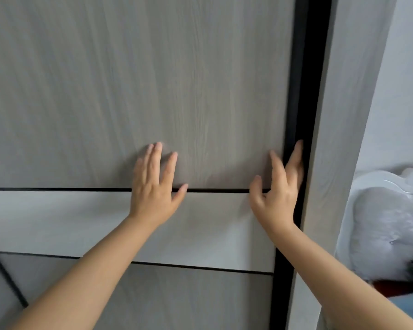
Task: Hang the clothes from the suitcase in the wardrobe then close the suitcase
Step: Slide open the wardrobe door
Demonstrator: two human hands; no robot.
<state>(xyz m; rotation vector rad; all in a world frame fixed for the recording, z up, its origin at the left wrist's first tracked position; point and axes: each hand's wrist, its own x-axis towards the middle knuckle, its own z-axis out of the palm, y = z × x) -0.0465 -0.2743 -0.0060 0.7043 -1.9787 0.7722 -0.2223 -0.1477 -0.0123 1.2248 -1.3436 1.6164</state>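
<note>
Head cam: we're right up against the wardrobe door (134, 86), a grey wood-grain sliding panel w/ a paler band across it. Our left hand (153, 186) lies flat on the door, fingers straight & spread, holding nothing. Our right hand (278, 189) sits at the door's right edge by the black frame strip (296, 96), fingers straight, tips reaching into the dark gap; no grip on anything. Suitcase & clothes: out of frame. White padded headboard (386, 225) at far right.

No text, label, brand, number or sign could be read anywhere in the head view; the wardrobe door (153, 79) showed only plain grey wood grain and black trim
</note>
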